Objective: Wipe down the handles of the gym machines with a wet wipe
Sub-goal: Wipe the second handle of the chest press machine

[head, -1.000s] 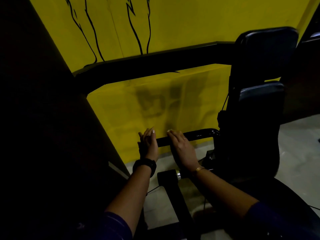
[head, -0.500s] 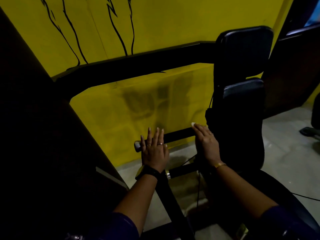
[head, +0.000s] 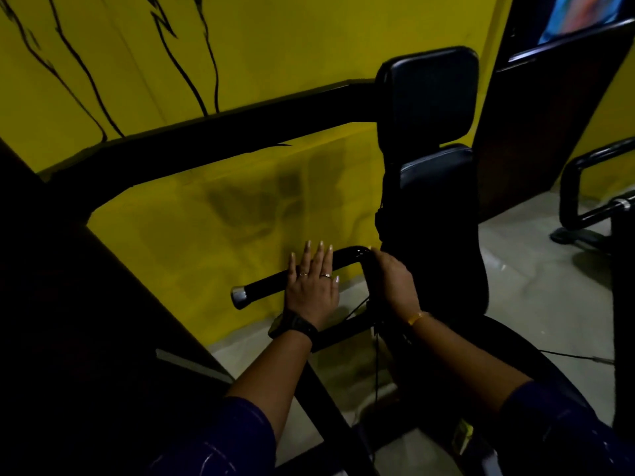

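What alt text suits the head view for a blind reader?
A person's left hand lies flat on a gym machine's black handle while the right hand curls over its bend, beside a black padded backrest and a yellow wall.

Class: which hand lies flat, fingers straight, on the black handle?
The left hand, wearing the watch; the right hand curls round the bend of the handle.

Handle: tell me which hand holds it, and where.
The right hand grips the handle at its bend; the left hand lies flat on the straight part, holding nothing.
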